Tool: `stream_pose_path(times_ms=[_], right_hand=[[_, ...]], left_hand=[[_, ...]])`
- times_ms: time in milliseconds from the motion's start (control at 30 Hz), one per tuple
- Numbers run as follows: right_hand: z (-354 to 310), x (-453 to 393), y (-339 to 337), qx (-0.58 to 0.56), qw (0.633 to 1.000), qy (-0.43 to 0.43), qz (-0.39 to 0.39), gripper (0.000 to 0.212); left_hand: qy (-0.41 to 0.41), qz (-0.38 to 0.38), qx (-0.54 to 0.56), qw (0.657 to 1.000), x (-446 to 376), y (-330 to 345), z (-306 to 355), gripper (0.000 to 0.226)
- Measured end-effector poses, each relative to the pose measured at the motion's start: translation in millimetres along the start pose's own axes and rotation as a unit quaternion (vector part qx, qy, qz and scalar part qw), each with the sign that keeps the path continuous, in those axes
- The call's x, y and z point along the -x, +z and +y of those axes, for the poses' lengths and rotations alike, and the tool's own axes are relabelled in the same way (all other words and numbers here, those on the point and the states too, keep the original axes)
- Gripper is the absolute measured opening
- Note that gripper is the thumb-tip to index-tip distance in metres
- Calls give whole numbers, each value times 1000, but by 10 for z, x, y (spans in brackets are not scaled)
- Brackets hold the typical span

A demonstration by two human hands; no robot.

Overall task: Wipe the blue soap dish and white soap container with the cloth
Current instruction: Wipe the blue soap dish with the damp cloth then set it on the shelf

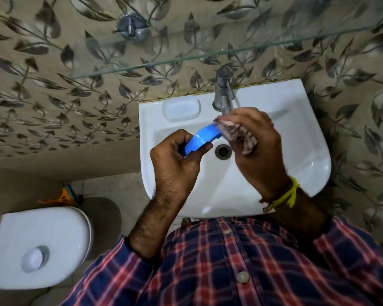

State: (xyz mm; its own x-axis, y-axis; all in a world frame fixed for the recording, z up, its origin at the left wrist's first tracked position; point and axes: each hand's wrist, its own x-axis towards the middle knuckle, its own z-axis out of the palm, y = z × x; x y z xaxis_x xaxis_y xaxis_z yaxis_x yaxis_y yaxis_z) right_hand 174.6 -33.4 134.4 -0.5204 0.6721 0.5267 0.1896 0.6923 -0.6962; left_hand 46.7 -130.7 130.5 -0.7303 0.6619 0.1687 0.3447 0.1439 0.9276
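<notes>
My left hand (177, 155) grips the near end of the blue soap dish (202, 138), held tilted above the white sink basin (296, 133). My right hand (259, 146) holds a bunched pinkish-brown cloth (237, 134) pressed against the dish's far end. The white soap container (181, 108) lies on the sink's back left ledge, apart from both hands.
A metal tap (224, 93) stands at the sink's back, just behind my right hand. The drain (223, 151) lies under the dish. A glass shelf (208, 56) juts from the leaf-patterned wall above. A white toilet tank (38, 246) is at lower left.
</notes>
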Motion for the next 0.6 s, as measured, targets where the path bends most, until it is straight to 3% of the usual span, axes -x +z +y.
stream_pose_path(times_ms=[67,200,367,500,600], right_hand=[[42,3,-27,-26,999,32,21,28],[-92,22,109,-14,998,-57,-26,40],[61,-50,5,-65,997,48,12,32],[-16,-69,81,-77,996,15,52,33],[30,-59,16,-42,997,10,57,31]], left_hand=[[-13,-4,3,1000,-5,8,28,29],[-13,-8,31,999,-23,-1,17,29],[-49,-13,86,995,-2,-10,17,39],[-50,-16,128,990,-27,-14,9,40],[-21,-95,33,995,-40,-14,55,35]])
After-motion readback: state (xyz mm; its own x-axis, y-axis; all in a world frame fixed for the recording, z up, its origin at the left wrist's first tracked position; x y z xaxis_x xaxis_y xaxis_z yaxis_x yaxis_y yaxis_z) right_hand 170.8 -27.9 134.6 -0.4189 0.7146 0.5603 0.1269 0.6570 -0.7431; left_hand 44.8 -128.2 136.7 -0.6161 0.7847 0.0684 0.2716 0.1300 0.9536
